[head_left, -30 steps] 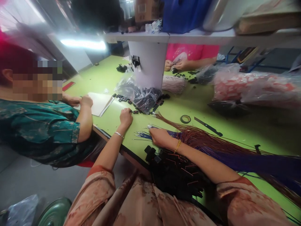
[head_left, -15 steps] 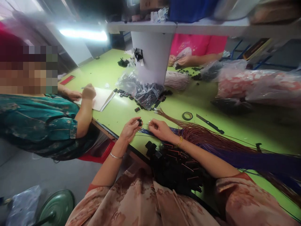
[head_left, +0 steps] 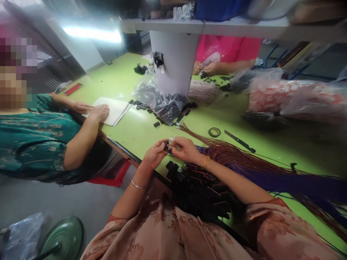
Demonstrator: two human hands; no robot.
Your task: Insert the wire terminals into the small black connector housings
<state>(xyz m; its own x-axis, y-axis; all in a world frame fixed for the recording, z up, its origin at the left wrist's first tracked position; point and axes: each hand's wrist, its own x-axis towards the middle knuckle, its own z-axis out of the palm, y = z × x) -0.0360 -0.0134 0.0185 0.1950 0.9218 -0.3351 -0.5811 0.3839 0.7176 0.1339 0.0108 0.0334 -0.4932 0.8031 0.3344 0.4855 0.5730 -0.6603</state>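
Note:
A small black connector housing [head_left: 166, 145] is pinched between the thumb and fingers of my left hand [head_left: 155, 154]. Close against its right side is my right hand [head_left: 185, 150], fingertips closed on a thin wire whose tip points at the housing. Silver terminal ends show just behind the fingertips. Beneath and past my right forearm runs a bundle of blue wires [head_left: 260, 177]. Brown wires [head_left: 230, 155] lie alongside it, their tips fanning out beyond my hand. A pile of black connector parts [head_left: 200, 191] sits below my right wrist at the table edge.
A plastic bag of black parts [head_left: 170, 108] lies by the white post [head_left: 173, 65]. A tape roll [head_left: 214, 132] and flat dark blade-like tool [head_left: 240, 141] rest right of it. One co-worker at left leans on paper [head_left: 116, 108]; another, in pink, works opposite. A shelf [head_left: 168, 26] hangs overhead.
My left hand has moved right, bringing the black housing up to my right fingertips. The co-worker at left has leaned back, with a hand now flat on the paper.

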